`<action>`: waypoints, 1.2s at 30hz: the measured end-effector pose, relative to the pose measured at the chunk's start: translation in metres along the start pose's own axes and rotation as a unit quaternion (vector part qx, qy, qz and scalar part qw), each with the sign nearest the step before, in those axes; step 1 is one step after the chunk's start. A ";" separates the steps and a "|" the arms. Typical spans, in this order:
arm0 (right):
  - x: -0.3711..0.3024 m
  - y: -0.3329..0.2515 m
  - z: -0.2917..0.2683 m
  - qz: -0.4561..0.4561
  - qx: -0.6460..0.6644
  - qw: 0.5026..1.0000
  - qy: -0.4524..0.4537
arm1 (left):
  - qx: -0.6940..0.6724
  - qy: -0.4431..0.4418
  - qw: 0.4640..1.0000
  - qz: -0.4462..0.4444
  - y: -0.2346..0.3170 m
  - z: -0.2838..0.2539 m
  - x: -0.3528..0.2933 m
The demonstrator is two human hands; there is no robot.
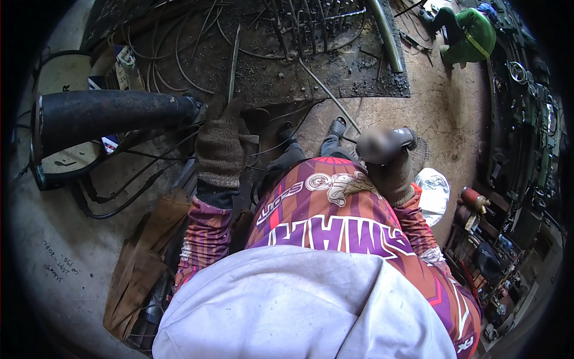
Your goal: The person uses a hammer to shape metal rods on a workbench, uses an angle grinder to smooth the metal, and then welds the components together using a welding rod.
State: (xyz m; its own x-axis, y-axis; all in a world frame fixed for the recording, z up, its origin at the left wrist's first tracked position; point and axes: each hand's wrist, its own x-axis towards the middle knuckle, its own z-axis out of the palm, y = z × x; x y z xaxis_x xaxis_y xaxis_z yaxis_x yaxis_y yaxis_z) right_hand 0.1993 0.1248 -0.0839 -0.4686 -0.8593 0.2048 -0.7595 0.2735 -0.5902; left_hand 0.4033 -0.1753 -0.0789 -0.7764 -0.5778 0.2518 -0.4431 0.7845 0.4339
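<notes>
My left hand (219, 149), in a brown knitted glove, is closed round a narrow grey metal bar (234, 63) with a pointed end, which stands up over the near edge of the dark steel table (263, 81). A short flat piece (249, 139) juts out beside the palm; I cannot tell whether it belongs to the bar. My gloved right hand (394, 179) is closed at a dark rounded holder (402, 143), partly smeared in the picture. From there a long thin grey rod (329, 93) slants up to the table's surface. The right fingers are mostly hidden.
A thick black tapered cylinder (113, 115) reaches in from the left beside my left hand. Cables (156, 57) and upright metal rods (311, 27) occupy the table. A person in green (472, 39) crouches far right. Tools and metal parts (490, 257) line the right side.
</notes>
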 end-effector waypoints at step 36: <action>-0.028 0.018 0.016 0.126 0.072 0.987 0.064 | -0.019 0.023 1.000 0.010 0.016 -0.007 0.010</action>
State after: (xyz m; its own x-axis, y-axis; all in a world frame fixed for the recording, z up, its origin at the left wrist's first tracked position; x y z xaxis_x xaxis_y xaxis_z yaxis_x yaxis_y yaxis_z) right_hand 0.2061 0.1472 -0.1123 -0.6945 -0.7080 0.1284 -0.5434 0.3991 -0.7385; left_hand 0.3915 -0.1703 -0.0629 -0.7632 -0.5725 0.2995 -0.4099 0.7873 0.4606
